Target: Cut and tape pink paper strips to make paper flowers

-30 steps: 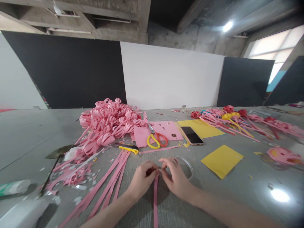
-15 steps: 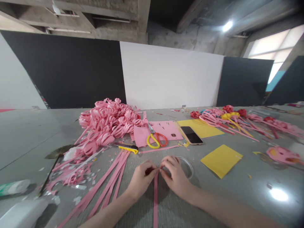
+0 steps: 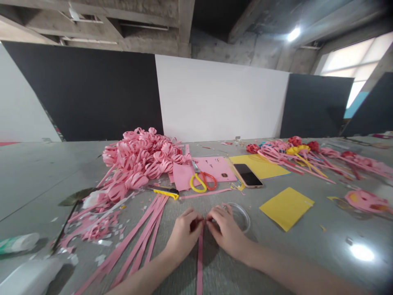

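Observation:
My left hand (image 3: 186, 229) and my right hand (image 3: 225, 229) meet at the front middle, fingertips pinched close together. Between them they grip the far end of a pink paper strip (image 3: 200, 262), which runs down toward me. What the fingertips do at that end is partly hidden. Just behind my right hand lies a roll of clear tape (image 3: 246, 217). Left of my left hand, several loose pink strips (image 3: 139, 241) fan out, their far ends by a yellow utility knife (image 3: 166, 191). Scissors (image 3: 202, 180) with yellow and red handles rest on a pink sheet (image 3: 225, 164).
A heap of looped pink paper flowers (image 3: 141, 155) stands at the back left, paper scraps before it. A phone (image 3: 248, 176) lies partly on yellow paper (image 3: 270, 166). Nearer is a yellow sheet (image 3: 287, 209). Paper flowers (image 3: 297, 151) lie back right; a glue bottle (image 3: 20, 243) lies left.
Both hands have stayed pinched on the strip, with only small finger shifts. The strip's near end has swung slightly left.

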A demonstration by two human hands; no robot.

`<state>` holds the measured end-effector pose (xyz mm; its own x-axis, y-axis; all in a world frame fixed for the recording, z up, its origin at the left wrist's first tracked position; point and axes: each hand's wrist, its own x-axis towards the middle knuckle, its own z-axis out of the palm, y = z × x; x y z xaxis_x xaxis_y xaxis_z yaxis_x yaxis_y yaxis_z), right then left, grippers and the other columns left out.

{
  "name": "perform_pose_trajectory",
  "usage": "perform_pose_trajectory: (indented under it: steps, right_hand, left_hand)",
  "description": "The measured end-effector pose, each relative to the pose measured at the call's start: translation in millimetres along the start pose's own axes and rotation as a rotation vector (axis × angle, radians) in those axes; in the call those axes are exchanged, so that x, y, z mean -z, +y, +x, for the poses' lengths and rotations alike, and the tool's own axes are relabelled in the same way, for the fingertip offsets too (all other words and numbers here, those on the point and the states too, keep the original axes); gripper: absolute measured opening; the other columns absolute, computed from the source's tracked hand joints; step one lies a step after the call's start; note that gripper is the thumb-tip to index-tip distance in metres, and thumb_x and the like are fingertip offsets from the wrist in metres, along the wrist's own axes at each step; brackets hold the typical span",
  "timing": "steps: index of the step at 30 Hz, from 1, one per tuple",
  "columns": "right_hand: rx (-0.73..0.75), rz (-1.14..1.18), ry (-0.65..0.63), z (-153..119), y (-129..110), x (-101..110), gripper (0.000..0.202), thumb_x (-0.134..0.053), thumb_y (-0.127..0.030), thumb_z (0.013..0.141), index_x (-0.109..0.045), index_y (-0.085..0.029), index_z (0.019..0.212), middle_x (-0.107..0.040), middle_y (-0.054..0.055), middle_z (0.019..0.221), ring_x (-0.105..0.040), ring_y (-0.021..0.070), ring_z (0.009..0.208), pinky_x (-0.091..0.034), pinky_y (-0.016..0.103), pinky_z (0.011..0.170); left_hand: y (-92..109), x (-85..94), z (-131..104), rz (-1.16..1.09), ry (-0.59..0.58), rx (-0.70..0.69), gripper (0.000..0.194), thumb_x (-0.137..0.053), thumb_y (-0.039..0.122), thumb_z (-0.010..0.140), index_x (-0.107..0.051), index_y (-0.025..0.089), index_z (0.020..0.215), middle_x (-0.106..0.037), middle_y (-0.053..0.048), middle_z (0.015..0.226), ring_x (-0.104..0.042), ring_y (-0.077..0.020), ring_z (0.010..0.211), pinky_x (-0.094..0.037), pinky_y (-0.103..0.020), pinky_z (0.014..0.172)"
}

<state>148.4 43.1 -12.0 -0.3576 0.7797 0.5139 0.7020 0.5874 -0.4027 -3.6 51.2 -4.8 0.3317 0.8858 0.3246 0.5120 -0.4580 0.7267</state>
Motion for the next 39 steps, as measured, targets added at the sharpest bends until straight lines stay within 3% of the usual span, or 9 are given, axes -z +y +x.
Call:
perform_pose_trajectory:
  steps: [12, 28, 39]
  right_hand:
    - [0.028, -0.038, -0.025, -2.4, -2.1, 0.8, 0.013, -0.046, -0.006, 0.074, -0.044, -0.019, 0.073, -0.051, -0.002, 0.071, -0.048, 0.0144, 0.074, -0.024, 0.037, 0.086]
    - [0.137, -0.143, 0.059, -2.7, -5.1, -1.2, 0.013, -0.043, -0.007, 0.070, -0.041, -0.019, 0.065, -0.047, -0.002, 0.063, -0.044, 0.0147, 0.067, -0.025, 0.040, 0.084]
    - [0.166, -0.161, 0.101, -3.9, -4.6, -2.6, 0.013, -0.042, -0.008, 0.075, -0.044, -0.019, 0.068, -0.049, -0.002, 0.066, -0.045, 0.0144, 0.070, -0.024, 0.040, 0.087]
  left_hand:
    - [2.7, -0.1, -0.6, 0.033, -0.034, -0.028, 0.015, -0.037, 0.007, 0.069, -0.046, 0.016, 0.061, -0.044, 0.001, 0.065, -0.044, -0.0111, 0.060, -0.031, -0.020, 0.056]
    - [0.7, 3.7, 4.9, -0.263, -0.163, 0.161, 0.009, -0.042, 0.016, 0.066, -0.047, 0.016, 0.059, -0.041, 0.004, 0.054, -0.039, -0.0102, 0.053, -0.029, -0.020, 0.051]
    - [-1.3, -0.4, 3.7, -0.291, -0.084, 0.176, 0.012, -0.042, 0.021, 0.070, -0.046, 0.016, 0.059, -0.040, 0.004, 0.054, -0.036, -0.0102, 0.053, -0.029, -0.020, 0.051]
